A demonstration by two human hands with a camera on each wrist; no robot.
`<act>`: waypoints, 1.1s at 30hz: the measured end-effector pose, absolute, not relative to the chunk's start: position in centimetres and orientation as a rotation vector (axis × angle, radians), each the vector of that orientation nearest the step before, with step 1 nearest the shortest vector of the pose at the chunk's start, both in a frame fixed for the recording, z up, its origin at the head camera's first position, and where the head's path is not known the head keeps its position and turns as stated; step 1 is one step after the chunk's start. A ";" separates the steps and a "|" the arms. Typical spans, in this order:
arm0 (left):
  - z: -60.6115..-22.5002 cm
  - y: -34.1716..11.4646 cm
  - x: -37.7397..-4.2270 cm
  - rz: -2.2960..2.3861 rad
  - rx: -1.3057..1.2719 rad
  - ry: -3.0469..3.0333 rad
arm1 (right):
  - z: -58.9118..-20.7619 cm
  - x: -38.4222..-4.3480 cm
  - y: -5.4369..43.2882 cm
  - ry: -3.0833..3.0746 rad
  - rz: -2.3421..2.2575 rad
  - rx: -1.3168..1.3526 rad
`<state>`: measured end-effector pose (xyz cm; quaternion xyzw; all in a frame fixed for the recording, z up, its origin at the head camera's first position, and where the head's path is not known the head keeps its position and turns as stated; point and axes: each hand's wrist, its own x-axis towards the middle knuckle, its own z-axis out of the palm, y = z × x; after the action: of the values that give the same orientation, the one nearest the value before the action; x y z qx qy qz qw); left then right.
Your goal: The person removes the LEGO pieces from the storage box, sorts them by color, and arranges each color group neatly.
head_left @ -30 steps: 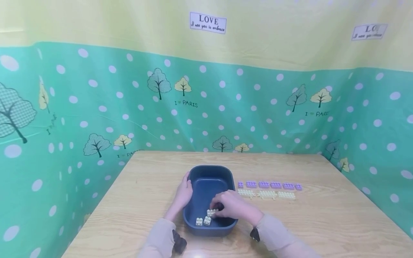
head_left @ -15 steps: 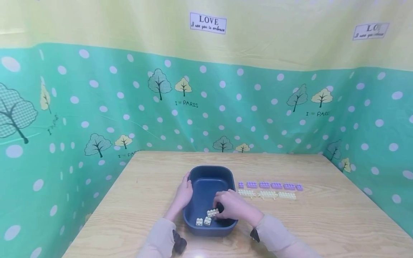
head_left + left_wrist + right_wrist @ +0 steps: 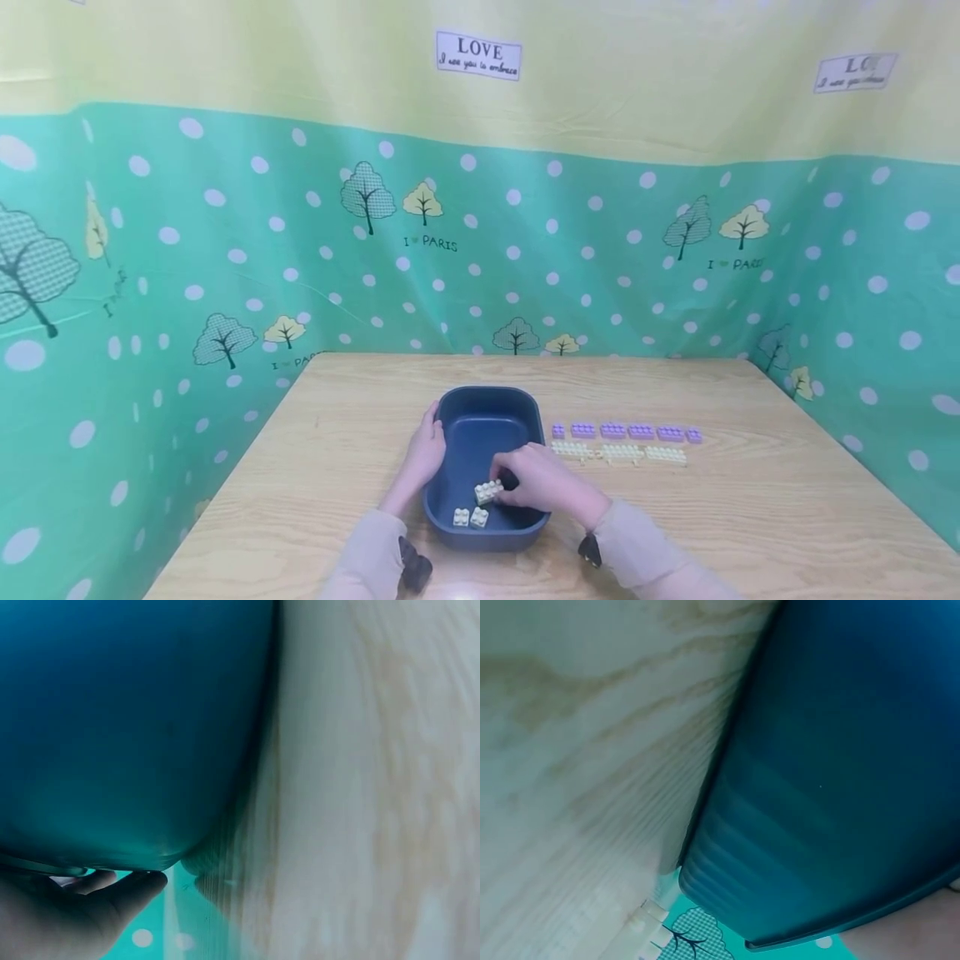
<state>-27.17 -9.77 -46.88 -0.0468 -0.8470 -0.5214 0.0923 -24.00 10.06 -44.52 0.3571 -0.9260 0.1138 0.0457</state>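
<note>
A deep dark-blue plastic bin (image 3: 480, 540) stands on the table. My left hand (image 3: 426, 450) holds its left rim; in the left wrist view, the fingers (image 3: 135, 896) lie against the outer wall. My right hand (image 3: 536, 477) reaches over the right rim and pinches a cream building brick (image 3: 487, 492) with two rows of studs, close over the bin's floor. Two small square cream bricks lie side by side near the front wall: a left one (image 3: 461, 517) and a right one (image 3: 479, 517). In the right wrist view the bin's outer wall (image 3: 817, 787) hides the fingertips.
Right of the bin, a row of purple bricks (image 3: 612, 430) lies on the wooden table (image 3: 712, 517). In front of it runs a row of pale yellow bricks (image 3: 621, 452), some with small pieces attached. A green and yellow printed curtain (image 3: 480, 283) closes off the back and sides.
My right hand has shifted the cream brick slightly left and turned it a little. The left hand stays on the rim, and the two small bricks lie nearly as before.
</note>
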 end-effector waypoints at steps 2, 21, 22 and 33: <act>-47.0 -9.7 -27.2 -1.555 -0.138 -2.515 | -44.7 -24.0 10.1 -2.809 0.386 1.086; -47.2 -10.0 -27.3 -1.542 -0.135 -2.521 | -44.9 -23.5 10.1 -2.513 0.516 1.087; -47.2 -10.0 -27.2 -1.544 -0.137 -2.517 | -44.8 -23.5 10.1 -2.497 0.510 1.087; -47.1 -10.0 -27.2 -1.536 -0.134 -2.522 | -43.5 -23.7 11.6 -2.418 0.509 1.058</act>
<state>-27.17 -9.96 -47.14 -0.0451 -0.8495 -0.5175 0.0927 -23.66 11.65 -43.47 0.3836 -0.8765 0.1846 0.2247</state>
